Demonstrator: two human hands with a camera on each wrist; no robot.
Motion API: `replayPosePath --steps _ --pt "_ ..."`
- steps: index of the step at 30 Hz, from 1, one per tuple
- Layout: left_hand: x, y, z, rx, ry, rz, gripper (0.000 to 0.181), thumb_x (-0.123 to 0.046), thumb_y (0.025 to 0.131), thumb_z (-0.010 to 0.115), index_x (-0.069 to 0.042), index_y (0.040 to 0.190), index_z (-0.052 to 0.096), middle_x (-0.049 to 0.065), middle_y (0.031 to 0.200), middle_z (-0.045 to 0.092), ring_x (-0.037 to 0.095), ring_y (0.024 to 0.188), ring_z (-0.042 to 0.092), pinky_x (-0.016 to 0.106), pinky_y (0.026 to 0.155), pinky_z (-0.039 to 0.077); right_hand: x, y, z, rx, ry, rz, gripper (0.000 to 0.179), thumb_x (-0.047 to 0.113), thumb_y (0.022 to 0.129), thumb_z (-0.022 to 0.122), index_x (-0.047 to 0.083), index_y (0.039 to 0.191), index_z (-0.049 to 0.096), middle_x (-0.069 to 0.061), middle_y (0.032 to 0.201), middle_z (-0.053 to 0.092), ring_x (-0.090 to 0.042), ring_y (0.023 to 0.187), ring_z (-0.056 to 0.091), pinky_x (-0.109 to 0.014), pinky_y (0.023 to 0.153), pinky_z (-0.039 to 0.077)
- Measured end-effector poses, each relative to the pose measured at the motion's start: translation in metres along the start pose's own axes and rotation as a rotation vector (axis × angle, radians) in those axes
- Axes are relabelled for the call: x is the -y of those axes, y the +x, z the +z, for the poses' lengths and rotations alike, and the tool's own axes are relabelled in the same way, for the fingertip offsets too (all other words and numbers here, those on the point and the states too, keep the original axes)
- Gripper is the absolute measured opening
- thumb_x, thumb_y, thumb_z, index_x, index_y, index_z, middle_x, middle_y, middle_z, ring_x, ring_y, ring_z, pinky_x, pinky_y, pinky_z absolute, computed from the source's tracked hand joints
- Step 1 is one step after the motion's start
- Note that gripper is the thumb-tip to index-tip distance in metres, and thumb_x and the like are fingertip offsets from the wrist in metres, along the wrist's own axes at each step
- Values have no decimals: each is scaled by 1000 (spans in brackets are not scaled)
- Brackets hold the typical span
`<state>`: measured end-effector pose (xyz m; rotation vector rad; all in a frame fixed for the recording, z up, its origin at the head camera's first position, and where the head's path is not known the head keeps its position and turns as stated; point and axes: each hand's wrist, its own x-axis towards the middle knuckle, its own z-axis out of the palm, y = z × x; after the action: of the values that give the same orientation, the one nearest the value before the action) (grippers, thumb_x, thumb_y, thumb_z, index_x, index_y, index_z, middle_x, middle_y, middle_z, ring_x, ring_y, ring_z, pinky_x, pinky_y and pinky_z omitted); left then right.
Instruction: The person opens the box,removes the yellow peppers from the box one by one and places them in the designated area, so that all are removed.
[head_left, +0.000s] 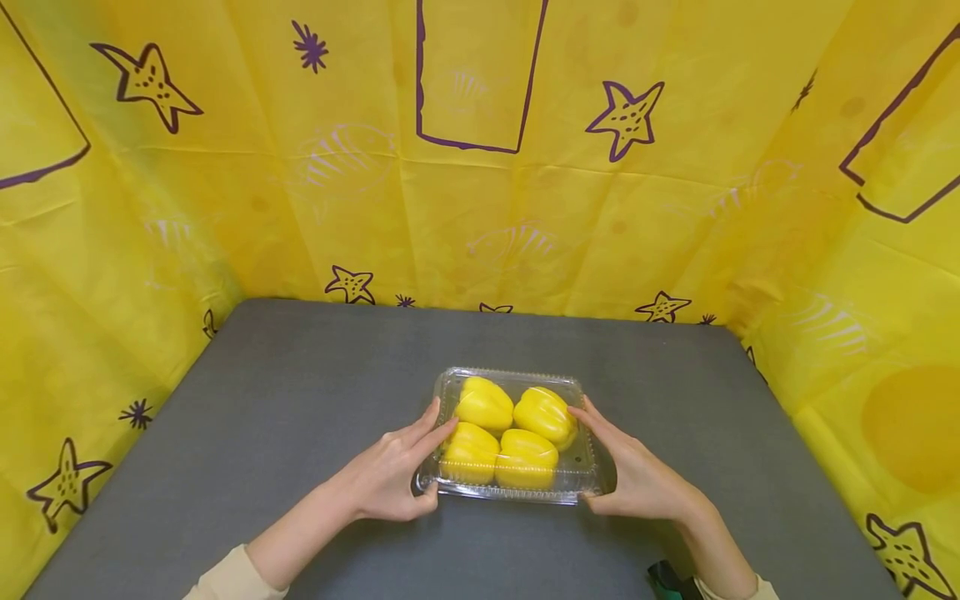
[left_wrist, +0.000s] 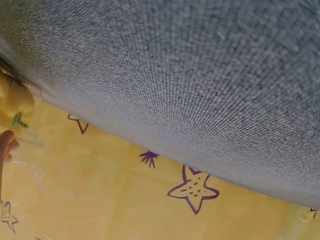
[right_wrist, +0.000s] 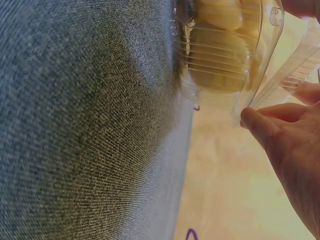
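A clear plastic clamshell box [head_left: 517, 493] with several yellow bell peppers [head_left: 543, 414] inside sits at the middle of the grey table. My left hand [head_left: 393, 475] grips its left side, thumb at the front corner and fingers over the lid's edge. On the opposite side, my right hand [head_left: 641, 477] holds the box in the same way. The right wrist view shows the lid [right_wrist: 295, 65] parted from the base at the front edge, with the right thumb [right_wrist: 255, 122] at the base's rim. Just a small part of the box appears in the left wrist view.
The grey table [head_left: 315, 358] reaches back to a yellow cloth [head_left: 465, 200] printed with starfish, which hangs behind it and on both sides. A black and dark green object [head_left: 667, 581] shows beside the right wrist at the bottom edge.
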<state>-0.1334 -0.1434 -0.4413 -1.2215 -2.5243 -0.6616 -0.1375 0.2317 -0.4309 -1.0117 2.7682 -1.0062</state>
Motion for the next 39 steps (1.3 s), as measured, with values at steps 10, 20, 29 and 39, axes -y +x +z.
replayPosePath --steps 10,20,29,39 --pt "5 0 -1 4 -13 29 84 -15 66 72 0 143 45 35 144 38 4 55 39 12 53 37 -2 -1 0 -4 -5 -10 109 13 60 88 13 153 30 -17 160 18 -33 137 36 -57 98 42" --pt "2 -1 -3 2 -9 -19 87 -17 67 73 -4 147 42 33 147 34 27 93 64 20 61 46 -2 -2 0 2 0 4 109 18 64 88 17 154 27 -17 161 15 -36 137 35 -59 98 41" --pt "1 -5 -2 -8 -14 -55 89 -20 71 71 -10 152 35 28 152 31 34 110 61 26 65 51 -1 -4 0 18 23 68 110 48 69 86 25 155 23 -11 163 10 -35 142 26 -60 102 36" --pt "-3 -6 -5 -2 -56 -127 87 -26 81 73 -14 154 30 18 156 28 32 130 48 46 87 54 -1 -7 -5 -39 -17 -30 105 51 71 84 18 154 29 -12 163 9 -33 146 16 -68 98 35"
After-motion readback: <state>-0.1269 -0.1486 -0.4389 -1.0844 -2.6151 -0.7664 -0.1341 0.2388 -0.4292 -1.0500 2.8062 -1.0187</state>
